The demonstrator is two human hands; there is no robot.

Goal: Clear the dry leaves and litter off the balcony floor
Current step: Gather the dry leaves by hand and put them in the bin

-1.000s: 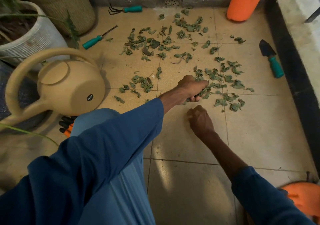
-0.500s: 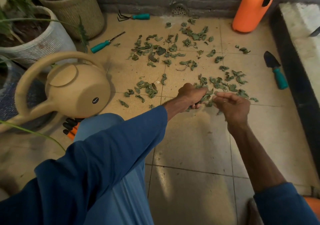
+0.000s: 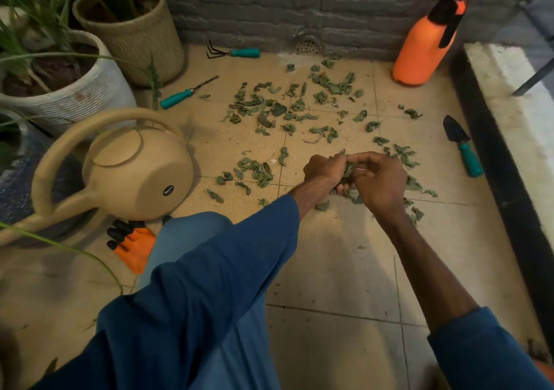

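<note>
**A:** You're curling your left hand (image 3: 325,169) round a handful of leaves (image 3: 347,171), just above the balcony floor (image 3: 329,257) around the middle of the tiles. Your right hand (image 3: 380,180) is pressing in against it, fingers bent, pinching that same handful from the right.

**B:** So you're clamping both hands on one bunch, neither one hanging loose. How far along are you looking?

**A:** I'm calling it early going. The near tiles in front of your knee are showing only crumbs. But most of the dry leaves (image 3: 269,111) are lying scattered over the far tiles, nearly up to the grey wall. There's a smaller patch just left of your hands, and more are trailing off to the right.

**B:** I'm not spotting any bag or bin for that handful.

**A:** Neither am I, so you're holding it with nowhere in view to drop it. You're also working between the watering can (image 3: 135,174) on the left, the orange sprayer (image 3: 425,45) far right and the trowel (image 3: 463,147) at the right edge.

**B:** By my reckoning, plenty more handfuls are waiting for you.
</note>
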